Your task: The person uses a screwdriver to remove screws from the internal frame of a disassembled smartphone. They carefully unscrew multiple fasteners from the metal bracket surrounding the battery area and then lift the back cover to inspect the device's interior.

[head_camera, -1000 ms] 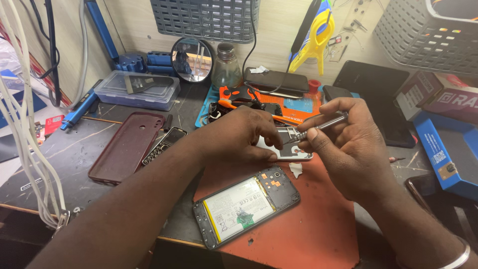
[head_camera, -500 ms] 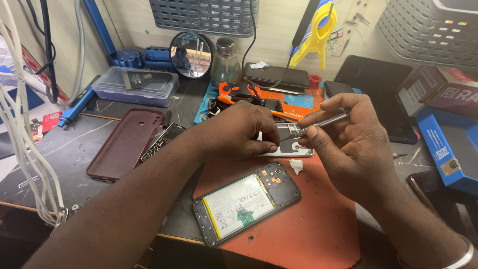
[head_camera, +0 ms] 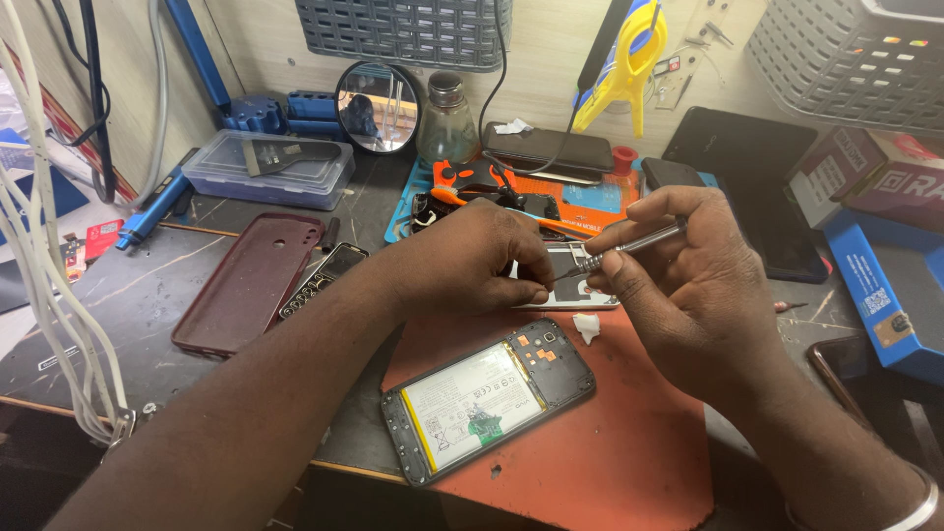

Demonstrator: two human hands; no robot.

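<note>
We are looking down at a cluttered dark worktop [head_camera: 138,295] set against a pale wall, with a red-orange mat [head_camera: 610,442] laid on its near part. Nearest to us on that mat lies an opened phone [head_camera: 489,396], back off, its pale battery and circuit parts exposed, tilted diagonally. Just beyond it a small white scrap [head_camera: 587,325] rests on the mat.

Above that, our left hand [head_camera: 472,261] is curled down, fingertips pinched onto a small pale phone part [head_camera: 570,280] that lies flat at the mat's far edge. Our right hand [head_camera: 688,285] is closed around a slim metal screwdriver [head_camera: 629,246], thumb and forefinger gripping its shaft, the tip meeting the part just beside the left fingertips.

To the left lie a maroon phone case [head_camera: 246,280] and, beside it, a small keypad phone [head_camera: 323,278]; white cables [head_camera: 49,295] hang down the left edge. Further back sit a clear plastic box [head_camera: 270,167], a round mirror [head_camera: 377,106], a glass bottle [head_camera: 447,123], an orange tool tray [head_camera: 551,192] and a yellow clamp [head_camera: 629,59]. On the right are a black tablet [head_camera: 747,167] and blue boxes [head_camera: 875,285]. Grey baskets [head_camera: 403,29] hang on the wall.
</note>
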